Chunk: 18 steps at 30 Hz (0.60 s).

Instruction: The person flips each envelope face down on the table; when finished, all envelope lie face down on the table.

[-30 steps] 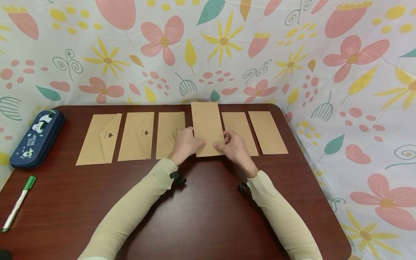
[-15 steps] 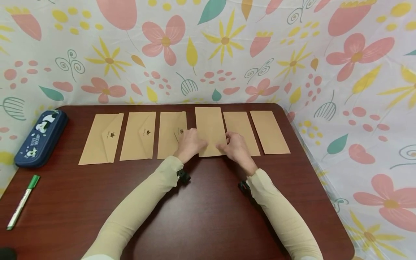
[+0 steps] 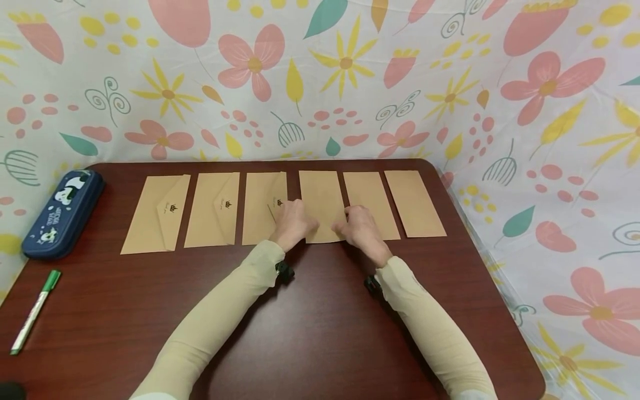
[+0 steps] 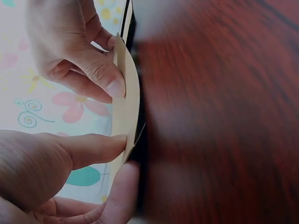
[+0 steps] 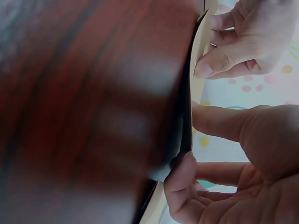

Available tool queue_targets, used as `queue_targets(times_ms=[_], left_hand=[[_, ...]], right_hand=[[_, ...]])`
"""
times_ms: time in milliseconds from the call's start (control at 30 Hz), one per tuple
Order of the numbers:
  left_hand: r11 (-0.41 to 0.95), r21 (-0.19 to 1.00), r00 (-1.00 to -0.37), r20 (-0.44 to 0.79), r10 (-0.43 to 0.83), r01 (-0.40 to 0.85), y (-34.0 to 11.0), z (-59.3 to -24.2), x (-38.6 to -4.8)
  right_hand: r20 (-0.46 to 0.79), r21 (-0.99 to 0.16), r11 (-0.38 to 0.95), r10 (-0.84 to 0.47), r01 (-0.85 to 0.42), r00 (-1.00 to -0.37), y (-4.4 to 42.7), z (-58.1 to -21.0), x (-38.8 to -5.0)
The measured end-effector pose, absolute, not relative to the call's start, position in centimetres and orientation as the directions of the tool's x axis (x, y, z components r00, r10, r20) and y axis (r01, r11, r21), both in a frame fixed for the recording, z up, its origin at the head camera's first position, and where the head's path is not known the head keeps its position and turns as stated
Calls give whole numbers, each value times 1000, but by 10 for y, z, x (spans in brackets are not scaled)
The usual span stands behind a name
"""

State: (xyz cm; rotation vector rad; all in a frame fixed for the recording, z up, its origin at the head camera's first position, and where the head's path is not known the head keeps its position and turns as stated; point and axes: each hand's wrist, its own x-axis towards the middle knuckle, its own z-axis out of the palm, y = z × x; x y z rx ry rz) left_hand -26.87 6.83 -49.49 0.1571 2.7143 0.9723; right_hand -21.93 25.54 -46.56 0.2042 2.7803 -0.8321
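Both hands are at the near end of the fourth brown envelope (image 3: 321,200) from the left. My left hand (image 3: 294,223) pinches its left edge, thumb on top. At its right edge my right hand (image 3: 364,232) pinches it the same way. In the left wrist view the envelope (image 4: 125,107) bows slightly above the dark tabletop, between the left hand (image 4: 65,177) and the right hand (image 4: 70,51). The right wrist view shows the right hand (image 5: 243,163) with thumb and a curled finger at the envelope's edge.
Three envelopes with flaps and crown prints (image 3: 210,211) lie to the left, two plain ones (image 3: 414,203) to the right. A blue panda pencil case (image 3: 62,214) and a green-capped marker (image 3: 35,312) lie at the far left. Patterned cloth (image 3: 345,83) stands behind the table.
The held envelope has come down and toward the near side, its far end now level with the row. Both hands have stayed on its edges, and the left has shifted slightly right.
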Motion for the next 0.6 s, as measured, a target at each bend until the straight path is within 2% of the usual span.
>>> queue_targets(times_ms=[67, 200, 333, 600], left_hand=[[776, 630, -962, -195, 191, 26, 69, -493, -268], [803, 592, -966, -169, 198, 61, 71, -495, -269], [812, 577, -965, -153, 215, 89, 71, -495, -270], [816, 570, -959, -165, 229, 97, 71, -498, -273]], right_hand=[[-220, -510, 846, 46, 156, -974, 259, -474, -224], [-174, -475, 875, 17, 99, -985, 254, -462, -215], [-191, -452, 886, 20, 106, -981, 247, -449, -207], [-159, -428, 901, -1, 68, -987, 244, -448, -204]])
